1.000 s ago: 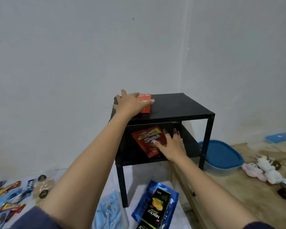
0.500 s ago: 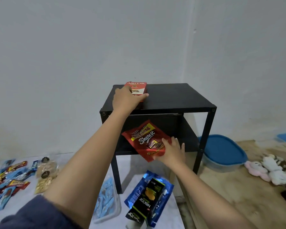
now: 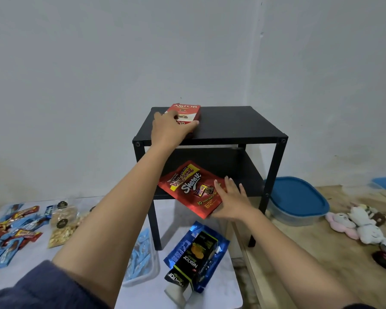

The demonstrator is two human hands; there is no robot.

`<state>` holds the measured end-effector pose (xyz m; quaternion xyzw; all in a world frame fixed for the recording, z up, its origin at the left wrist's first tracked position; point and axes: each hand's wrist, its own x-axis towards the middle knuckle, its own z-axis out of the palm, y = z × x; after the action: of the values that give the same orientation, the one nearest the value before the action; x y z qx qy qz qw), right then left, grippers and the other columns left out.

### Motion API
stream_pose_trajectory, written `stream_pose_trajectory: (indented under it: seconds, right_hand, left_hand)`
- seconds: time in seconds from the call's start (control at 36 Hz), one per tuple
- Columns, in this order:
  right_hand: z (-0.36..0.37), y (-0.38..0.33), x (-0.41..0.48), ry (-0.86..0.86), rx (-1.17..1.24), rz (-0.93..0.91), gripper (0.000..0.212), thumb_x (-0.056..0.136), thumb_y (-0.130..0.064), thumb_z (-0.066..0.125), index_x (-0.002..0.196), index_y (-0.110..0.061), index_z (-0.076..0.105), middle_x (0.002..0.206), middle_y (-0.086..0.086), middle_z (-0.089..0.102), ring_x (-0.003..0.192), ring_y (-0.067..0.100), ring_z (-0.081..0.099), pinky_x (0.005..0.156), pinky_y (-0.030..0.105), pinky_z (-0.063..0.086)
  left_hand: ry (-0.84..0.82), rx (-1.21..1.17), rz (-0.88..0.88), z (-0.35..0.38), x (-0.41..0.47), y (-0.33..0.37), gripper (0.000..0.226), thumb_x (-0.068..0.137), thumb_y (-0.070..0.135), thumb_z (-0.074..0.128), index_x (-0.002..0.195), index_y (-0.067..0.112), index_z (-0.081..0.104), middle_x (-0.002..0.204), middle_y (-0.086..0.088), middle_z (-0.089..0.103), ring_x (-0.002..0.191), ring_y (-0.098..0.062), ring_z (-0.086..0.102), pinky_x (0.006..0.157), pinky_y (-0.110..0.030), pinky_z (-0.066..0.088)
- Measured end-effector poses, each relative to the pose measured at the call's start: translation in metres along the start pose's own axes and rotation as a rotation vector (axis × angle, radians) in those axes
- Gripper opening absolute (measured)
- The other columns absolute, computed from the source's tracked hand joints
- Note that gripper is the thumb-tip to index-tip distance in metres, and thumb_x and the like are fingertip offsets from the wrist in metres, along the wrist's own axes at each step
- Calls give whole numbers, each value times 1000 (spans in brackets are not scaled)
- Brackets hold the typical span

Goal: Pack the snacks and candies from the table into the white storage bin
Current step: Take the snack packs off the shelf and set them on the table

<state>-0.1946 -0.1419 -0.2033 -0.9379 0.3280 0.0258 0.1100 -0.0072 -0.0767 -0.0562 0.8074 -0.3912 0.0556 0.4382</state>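
Observation:
A red Astor box (image 3: 186,112) lies at the back left of the black side table's top (image 3: 230,126); my left hand (image 3: 171,128) grips its near end. A red Beng-Beng Share It pouch (image 3: 192,188) juts out past the front of the lower shelf (image 3: 250,181), tilted down, and my right hand (image 3: 231,201) holds its right corner, thumb under it. Below, a clear white bin (image 3: 143,262) holds blue wrapped candies. A black and green Nextar pack (image 3: 194,257) lies on a blue pouch (image 3: 218,248).
Blue and red candy bars (image 3: 11,233) and clear bags of nuts (image 3: 61,226) are spread on the white table at the left. A blue-lidded container (image 3: 296,201) and plush toys (image 3: 357,221) sit on the wooden surface at the right. A grey wall stands behind.
My right hand has pulled the red pouch forward off the lower shelf. My left hand has slid back along the Astor box, uncovering its front. The view has drawn back and tilted down.

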Motion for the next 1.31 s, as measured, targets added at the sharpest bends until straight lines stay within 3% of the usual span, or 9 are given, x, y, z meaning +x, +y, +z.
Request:
stream_pose_trajectory:
  seconds: [0.11,0.33,0.53,0.64,0.75,0.83,0.97,1.14,1.31]
  right_hand:
    - [-8,0,-3,-152,1,-42,137,53,-80,64,146,-24,-20,152,12,-31,138,23,-34,114,51,-19]
    - [-26,-2,2,-343,30,-61,125,65,-74,61,146,-24,-21,150,10,-34,137,23,-35,111,54,-22]
    - [-17,-2,-2,-111,187,-112,56,99,-30,35,149,-26,11,159,-1,-12,146,17,-11,114,49,-17]
    - [-15,-2,-9,144,217,-186,43,98,-21,43,140,-19,36,141,-2,34,122,21,43,114,38,25]
    - [-18,-5,-9,215,111,-215,48,95,-17,44,141,-23,33,131,2,41,106,21,50,82,32,47]
    - [-18,-3,-4,81,97,-226,61,92,-34,51,146,-22,24,146,2,30,126,21,40,100,36,41]
    - [-22,1,-3,-230,86,-232,104,75,-68,53,150,-20,0,158,0,-11,144,20,-17,117,40,-10]
    - [-17,-4,5,21,287,-93,63,86,-65,41,136,-26,39,157,4,17,143,21,15,116,43,20]
    - [10,-10,13,192,116,-50,76,84,-57,55,145,-29,22,158,4,12,146,22,7,119,42,6]
  left_hand:
    - [-2,-7,5,-3,-3,0,73,72,63,64,131,21,49,134,-13,43,121,-30,46,93,-39,46]
    - [-27,-40,-12,-8,-3,-2,76,71,63,66,131,21,49,136,-12,42,121,-31,48,96,-41,48]
    - [-31,-53,-22,-10,-4,-1,77,70,63,66,131,20,49,135,-11,42,120,-30,49,94,-39,47]
    - [-21,-55,-20,-12,-7,-1,76,71,62,67,131,20,49,134,-11,41,119,-30,49,95,-38,46]
    - [-13,-56,-15,-12,-8,-2,75,71,61,67,131,20,49,132,-11,42,119,-29,49,94,-40,48]
    - [-12,-47,-3,-14,-10,-2,75,71,61,67,131,19,50,132,-12,43,119,-29,49,94,-39,47]
    - [-25,-47,-5,-16,-9,-3,79,67,65,66,130,20,52,131,-11,48,116,-28,52,93,-40,51]
    - [-7,-46,-5,-16,-10,-4,75,70,61,67,131,20,50,133,-12,44,118,-29,50,94,-41,50]
    - [20,-51,13,-17,-14,-3,73,73,58,67,133,20,47,132,-12,42,120,-29,47,97,-38,45]
